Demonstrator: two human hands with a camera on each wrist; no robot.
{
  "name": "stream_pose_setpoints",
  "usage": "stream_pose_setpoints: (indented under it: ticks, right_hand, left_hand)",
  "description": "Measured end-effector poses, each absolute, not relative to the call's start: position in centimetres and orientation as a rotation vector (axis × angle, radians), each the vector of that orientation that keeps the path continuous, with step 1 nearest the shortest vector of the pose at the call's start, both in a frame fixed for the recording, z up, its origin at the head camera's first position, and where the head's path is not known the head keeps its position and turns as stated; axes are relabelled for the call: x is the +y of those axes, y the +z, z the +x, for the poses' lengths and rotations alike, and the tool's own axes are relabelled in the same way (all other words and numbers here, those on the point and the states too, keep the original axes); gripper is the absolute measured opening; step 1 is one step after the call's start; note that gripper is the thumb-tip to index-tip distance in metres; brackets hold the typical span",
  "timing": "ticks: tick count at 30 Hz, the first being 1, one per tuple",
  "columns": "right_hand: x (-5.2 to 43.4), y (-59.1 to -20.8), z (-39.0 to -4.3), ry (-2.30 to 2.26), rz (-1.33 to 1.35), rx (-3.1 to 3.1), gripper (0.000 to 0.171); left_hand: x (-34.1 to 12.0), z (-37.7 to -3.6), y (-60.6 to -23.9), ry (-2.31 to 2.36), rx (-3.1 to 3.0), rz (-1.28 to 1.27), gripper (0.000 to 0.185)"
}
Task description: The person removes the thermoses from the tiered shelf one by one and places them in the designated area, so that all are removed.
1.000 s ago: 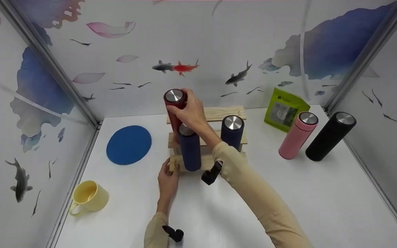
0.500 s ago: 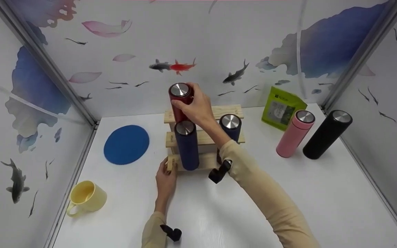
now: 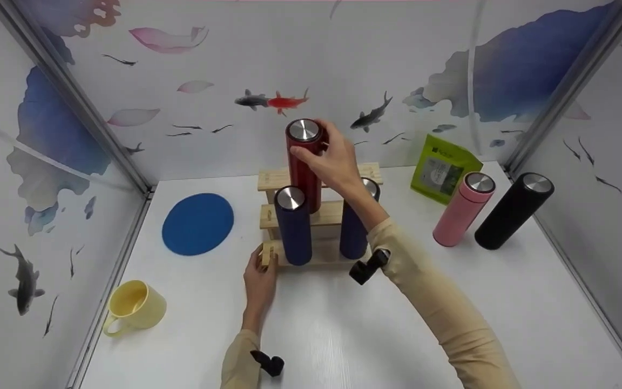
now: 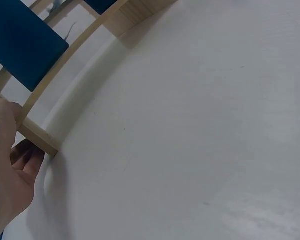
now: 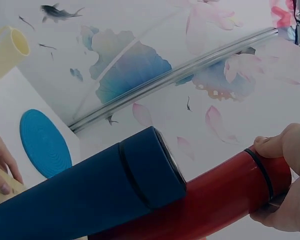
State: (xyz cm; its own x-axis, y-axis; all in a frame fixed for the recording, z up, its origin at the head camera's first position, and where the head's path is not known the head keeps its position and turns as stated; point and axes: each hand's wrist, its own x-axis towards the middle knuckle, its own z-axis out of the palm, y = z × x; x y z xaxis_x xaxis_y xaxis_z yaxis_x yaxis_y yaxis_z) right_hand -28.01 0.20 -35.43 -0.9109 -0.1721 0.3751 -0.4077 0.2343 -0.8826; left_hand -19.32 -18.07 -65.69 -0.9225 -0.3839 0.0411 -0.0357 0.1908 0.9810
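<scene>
My right hand [image 3: 338, 162] grips a red thermos flask [image 3: 304, 167] near its steel-topped lid. The flask stands upright behind a blue flask [image 3: 293, 227]; its base is over the middle shelf, and whether it touches I cannot tell. In the right wrist view, the thumb and fingers wrap the red lid [image 5: 270, 175]. My left hand [image 3: 259, 281] holds the front left end of a three-step wooden rack [image 3: 268, 216], thumb above and fingers beside it. A second blue flask [image 3: 353, 232] stands at the right of the front step, partly behind my right forearm.
A pink flask [image 3: 462, 210] and a black flask [image 3: 513, 210] stand on the right of the white table, with a green pouch [image 3: 443, 170] behind them. To the left lie a round blue mat [image 3: 197, 224] and a yellow mug [image 3: 138, 305]. Printed walls enclose the table.
The right hand has carried the red flask rightward and slightly back, from the rack's left end toward its middle. The left hand keeps its hold on the rack.
</scene>
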Motion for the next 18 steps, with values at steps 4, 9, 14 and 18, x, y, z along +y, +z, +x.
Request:
stream_pose_setpoints:
  ticks: [4, 9, 14, 18]
  right_hand:
    - [1.4, -35.0, -28.0, 1.728, 0.538, -2.304, 0.063]
    - [2.7, -34.1, -27.8, 1.752, 0.515, -2.274, 0.063]
    - [4.0, -33.2, -27.9, 1.756, 0.508, -2.247, 0.063]
    - [5.1, -32.4, -27.8, 1.726, 0.483, -2.239, 0.064]
  left_hand:
    - [-18.1, -19.3, -65.7, -1.793, -2.194, 0.404, 0.052]
    - [-18.1, -19.3, -65.5, -1.795, -2.199, 0.42, 0.052]
    - [-18.1, -19.3, -65.4, -1.8, -2.191, 0.423, 0.052]
    - [-18.1, -19.3, -65.5, -1.807, -2.193, 0.429, 0.053]
